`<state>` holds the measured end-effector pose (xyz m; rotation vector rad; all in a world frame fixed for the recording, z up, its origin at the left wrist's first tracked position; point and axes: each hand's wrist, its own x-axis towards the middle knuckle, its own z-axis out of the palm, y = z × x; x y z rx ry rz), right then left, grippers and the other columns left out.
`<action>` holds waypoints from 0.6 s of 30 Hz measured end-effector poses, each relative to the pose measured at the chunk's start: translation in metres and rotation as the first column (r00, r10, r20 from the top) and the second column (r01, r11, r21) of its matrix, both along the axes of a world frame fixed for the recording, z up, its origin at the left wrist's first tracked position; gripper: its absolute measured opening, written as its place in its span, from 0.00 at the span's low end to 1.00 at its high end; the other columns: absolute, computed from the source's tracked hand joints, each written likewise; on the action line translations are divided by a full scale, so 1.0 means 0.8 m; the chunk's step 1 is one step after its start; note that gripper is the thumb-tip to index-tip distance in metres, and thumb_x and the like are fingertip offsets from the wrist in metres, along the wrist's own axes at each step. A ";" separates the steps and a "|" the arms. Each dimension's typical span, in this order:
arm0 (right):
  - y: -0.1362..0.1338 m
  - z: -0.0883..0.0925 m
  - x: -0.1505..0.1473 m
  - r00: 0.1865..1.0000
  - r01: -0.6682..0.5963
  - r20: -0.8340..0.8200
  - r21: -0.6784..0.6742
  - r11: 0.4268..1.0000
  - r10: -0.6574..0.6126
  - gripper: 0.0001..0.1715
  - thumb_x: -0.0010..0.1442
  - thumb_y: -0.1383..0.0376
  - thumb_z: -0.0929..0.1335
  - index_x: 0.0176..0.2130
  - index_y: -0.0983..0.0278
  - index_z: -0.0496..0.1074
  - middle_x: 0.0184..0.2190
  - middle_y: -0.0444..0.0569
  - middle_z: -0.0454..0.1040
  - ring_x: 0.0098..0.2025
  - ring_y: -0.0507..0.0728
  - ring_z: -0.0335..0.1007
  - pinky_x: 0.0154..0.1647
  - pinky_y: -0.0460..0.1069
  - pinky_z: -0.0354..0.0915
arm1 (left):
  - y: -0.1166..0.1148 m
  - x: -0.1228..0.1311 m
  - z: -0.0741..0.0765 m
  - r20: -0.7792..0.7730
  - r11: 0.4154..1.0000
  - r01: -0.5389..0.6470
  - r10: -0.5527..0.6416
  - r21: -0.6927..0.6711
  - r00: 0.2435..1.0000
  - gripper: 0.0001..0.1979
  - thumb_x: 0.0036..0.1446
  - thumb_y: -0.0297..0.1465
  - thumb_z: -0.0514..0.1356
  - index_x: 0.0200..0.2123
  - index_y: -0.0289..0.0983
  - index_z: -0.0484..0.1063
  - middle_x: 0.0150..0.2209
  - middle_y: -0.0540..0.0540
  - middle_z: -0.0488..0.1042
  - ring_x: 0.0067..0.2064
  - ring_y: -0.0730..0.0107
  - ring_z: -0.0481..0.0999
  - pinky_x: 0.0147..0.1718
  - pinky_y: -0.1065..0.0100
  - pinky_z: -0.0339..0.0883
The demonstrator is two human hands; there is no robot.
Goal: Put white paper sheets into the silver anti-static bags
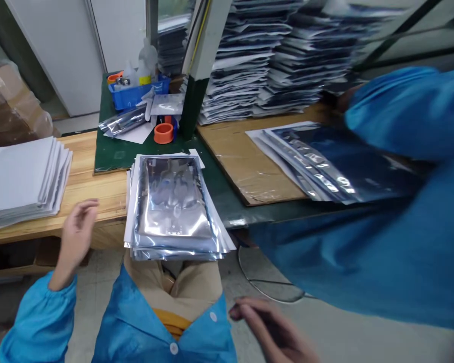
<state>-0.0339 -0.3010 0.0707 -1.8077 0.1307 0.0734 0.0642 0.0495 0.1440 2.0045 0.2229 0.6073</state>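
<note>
A stack of shiny silver foil bags and white sheets [176, 201] lies in front of me, its near end jutting over the table edge above my lap. To its left, over the wooden table edge, my left hand [77, 232] is raised, fingers loosely bent, with nothing in it. My right hand [274, 330] hangs low at the right of my lap, below and apart from the stack. Its fingers are curled, with a gap toward the thumb, and I see nothing held there. Neither hand touches the foil bags.
White sheets [18, 176] are piled at left. A blue bin [130, 96] with bottles and an orange tape roll [163, 133] stand behind. At right, a co-worker's blue sleeve [404, 116] reaches over dark foil bags [318, 156] on cardboard [249, 166]. Tall bag stacks [245, 65] rise beyond a post [200, 70].
</note>
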 end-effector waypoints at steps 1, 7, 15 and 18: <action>-0.009 0.022 0.017 0.993 0.077 0.089 -0.037 0.996 -0.073 0.14 0.55 0.51 0.69 0.32 0.58 0.76 0.25 0.49 0.78 0.30 0.59 0.75 0.33 0.50 0.73 | -0.018 0.011 -0.008 -0.113 0.994 0.109 -0.106 0.020 0.988 0.11 0.56 0.39 0.58 0.36 0.37 0.71 0.43 0.44 0.73 0.47 0.64 0.71 0.51 0.62 0.63; 0.007 0.077 0.149 0.975 -0.036 0.217 -0.052 0.998 0.046 0.14 0.56 0.56 0.68 0.36 0.62 0.75 0.31 0.50 0.77 0.32 0.57 0.72 0.33 0.51 0.68 | -0.054 0.057 -0.033 -0.298 0.946 0.313 -0.275 0.086 0.914 0.16 0.54 0.45 0.56 0.30 0.37 0.67 0.37 0.44 0.69 0.43 0.62 0.70 0.42 0.63 0.66; 0.034 0.045 0.218 0.985 -0.144 0.095 0.002 0.990 0.143 0.19 0.51 0.59 0.69 0.42 0.64 0.68 0.28 0.43 0.71 0.21 0.50 0.65 0.20 0.45 0.62 | -0.039 0.078 -0.025 -0.378 0.970 0.180 -0.230 -0.162 0.897 0.25 0.42 0.49 0.61 0.36 0.37 0.61 0.27 0.50 0.68 0.28 0.68 0.69 0.28 0.68 0.63; 0.032 0.040 0.226 0.986 -0.168 0.031 0.043 0.985 0.166 0.17 0.51 0.56 0.70 0.36 0.62 0.64 0.20 0.38 0.68 0.15 0.49 0.62 0.15 0.44 0.57 | -0.036 0.082 -0.021 -0.430 0.950 0.280 -0.312 -0.139 0.847 0.22 0.43 0.51 0.59 0.24 0.37 0.64 0.20 0.52 0.63 0.23 0.71 0.62 0.24 0.69 0.57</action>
